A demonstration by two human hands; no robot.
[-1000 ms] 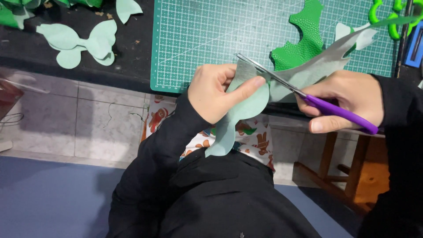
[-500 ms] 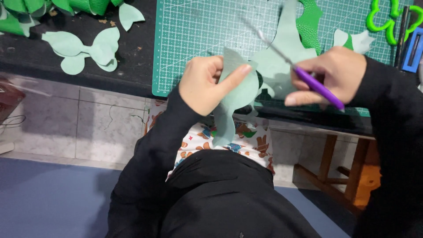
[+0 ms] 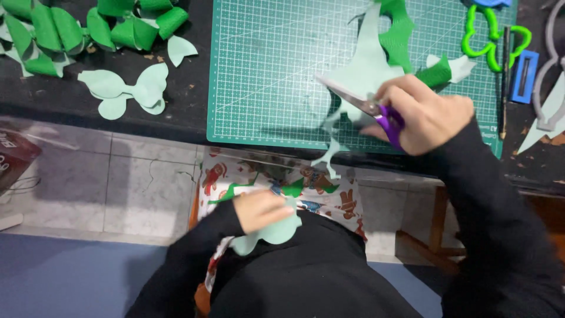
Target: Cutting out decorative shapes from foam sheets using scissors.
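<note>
While the right hand (image 3: pixel 426 115) grips purple-handled scissors (image 3: pixel 369 109) over the cutting mat (image 3: pixel 265 76), fingers curled through the loops, the left hand (image 3: pixel 259 211) pinches a pale green cutout (image 3: pixel 272 232) down by the lap, probably keeping it clear of the blades.

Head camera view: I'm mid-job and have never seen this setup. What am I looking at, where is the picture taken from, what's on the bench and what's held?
There is no machine here, only a person's two bare hands, seen from a camera on their head looking down. The right hand holds purple-handled scissors over a green cutting mat, among pale green offcuts. The left hand is down by the lap, holding a cut-out pale green shape. On the dark bench left of the mat lie a flat pale green bow-shaped cutout and folded dark green bows. At the right lies a bright green outline template.
</note>
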